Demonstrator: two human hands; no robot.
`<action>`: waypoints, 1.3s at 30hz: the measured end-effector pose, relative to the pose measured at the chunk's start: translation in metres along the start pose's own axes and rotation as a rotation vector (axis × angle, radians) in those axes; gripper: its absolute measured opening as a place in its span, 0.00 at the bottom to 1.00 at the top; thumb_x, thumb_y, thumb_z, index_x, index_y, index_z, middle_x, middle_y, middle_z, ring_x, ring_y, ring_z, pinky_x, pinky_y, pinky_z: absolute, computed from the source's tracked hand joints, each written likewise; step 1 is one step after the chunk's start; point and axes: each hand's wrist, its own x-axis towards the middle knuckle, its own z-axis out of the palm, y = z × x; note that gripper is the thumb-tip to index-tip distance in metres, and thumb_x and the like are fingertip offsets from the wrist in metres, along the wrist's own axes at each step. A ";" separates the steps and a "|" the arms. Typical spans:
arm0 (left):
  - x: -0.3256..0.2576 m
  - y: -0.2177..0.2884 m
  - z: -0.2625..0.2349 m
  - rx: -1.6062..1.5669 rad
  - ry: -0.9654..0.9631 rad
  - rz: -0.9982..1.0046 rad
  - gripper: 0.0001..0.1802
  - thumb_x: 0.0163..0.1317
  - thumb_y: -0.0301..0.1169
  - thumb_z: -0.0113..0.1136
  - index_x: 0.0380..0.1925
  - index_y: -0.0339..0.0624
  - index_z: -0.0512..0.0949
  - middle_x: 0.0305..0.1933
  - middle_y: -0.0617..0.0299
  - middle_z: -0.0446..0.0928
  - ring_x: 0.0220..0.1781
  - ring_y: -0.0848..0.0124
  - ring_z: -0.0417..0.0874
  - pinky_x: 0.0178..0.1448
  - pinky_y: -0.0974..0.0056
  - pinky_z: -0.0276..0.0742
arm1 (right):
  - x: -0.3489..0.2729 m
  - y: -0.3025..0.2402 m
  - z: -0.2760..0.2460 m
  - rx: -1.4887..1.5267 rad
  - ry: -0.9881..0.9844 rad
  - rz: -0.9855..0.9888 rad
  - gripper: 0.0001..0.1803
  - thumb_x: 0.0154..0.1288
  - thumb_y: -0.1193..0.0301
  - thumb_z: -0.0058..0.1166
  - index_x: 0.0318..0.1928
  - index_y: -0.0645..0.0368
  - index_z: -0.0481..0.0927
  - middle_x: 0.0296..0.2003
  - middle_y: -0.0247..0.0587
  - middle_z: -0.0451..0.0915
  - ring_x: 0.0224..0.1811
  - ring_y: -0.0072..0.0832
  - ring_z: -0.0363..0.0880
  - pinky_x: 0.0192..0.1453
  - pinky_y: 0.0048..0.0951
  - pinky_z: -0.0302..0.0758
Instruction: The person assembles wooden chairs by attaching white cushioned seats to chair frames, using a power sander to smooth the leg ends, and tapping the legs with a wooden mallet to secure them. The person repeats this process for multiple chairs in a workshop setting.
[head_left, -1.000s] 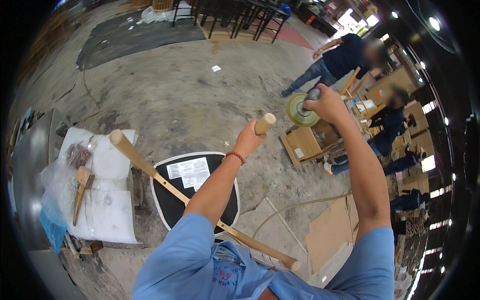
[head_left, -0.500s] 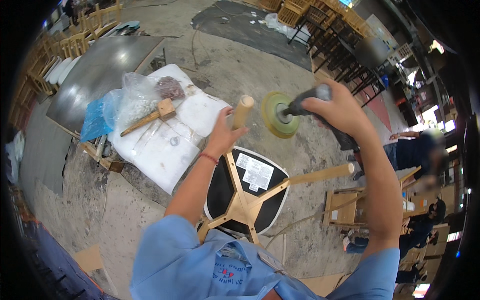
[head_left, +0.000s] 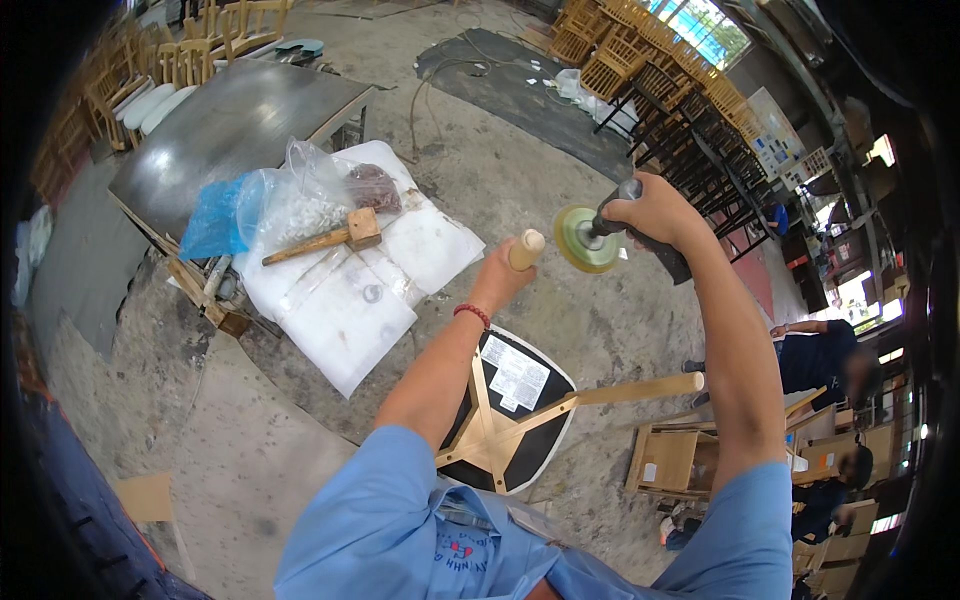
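Observation:
An upturned chair (head_left: 515, 440) shows its black underside, white label and crossed wooden braces. My left hand (head_left: 500, 280) is closed around one of its wooden legs (head_left: 526, 250), just below the tip. Another leg (head_left: 640, 388) sticks out to the right, untouched. In my right hand (head_left: 655, 212) is a black power sander (head_left: 660, 250) with a round yellow-green disc (head_left: 588, 240). The disc's face is turned toward the gripped leg, with a gap between them. My left forearm hides part of the chair.
At the left, a white padded surface (head_left: 350, 345) holds a wooden mallet (head_left: 325, 238), a clear bag of white pieces (head_left: 300, 215) and a blue plastic bag (head_left: 213, 215). A dark-topped table (head_left: 235, 120) adjoins it. A wooden cabinet (head_left: 668, 460) and another person (head_left: 812, 362) are at the right.
My left hand has gone from loosely touching the leg with spread fingers to wrapping around it. The disc stays apart from the leg. The view has shifted slightly.

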 end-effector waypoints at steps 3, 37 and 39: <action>-0.001 -0.004 0.002 -0.071 0.005 0.027 0.20 0.52 0.33 0.69 0.43 0.38 0.76 0.44 0.44 0.81 0.48 0.48 0.82 0.51 0.54 0.77 | -0.016 -0.018 0.003 0.048 -0.050 -0.154 0.23 0.54 0.63 0.65 0.43 0.67 0.76 0.25 0.41 0.80 0.20 0.25 0.79 0.24 0.28 0.77; 0.008 -0.021 0.003 -0.143 0.082 0.224 0.17 0.53 0.30 0.69 0.40 0.40 0.74 0.39 0.47 0.81 0.43 0.50 0.83 0.46 0.55 0.77 | -0.026 -0.047 0.018 0.082 -0.139 0.001 0.24 0.51 0.64 0.66 0.43 0.69 0.78 0.26 0.45 0.81 0.18 0.27 0.78 0.21 0.27 0.77; 0.014 -0.024 -0.002 -0.129 0.076 0.142 0.18 0.52 0.31 0.69 0.41 0.40 0.75 0.39 0.47 0.81 0.42 0.50 0.83 0.46 0.56 0.77 | -0.029 -0.050 0.020 0.047 -0.142 0.016 0.22 0.51 0.65 0.66 0.42 0.68 0.78 0.26 0.44 0.80 0.19 0.26 0.78 0.21 0.27 0.76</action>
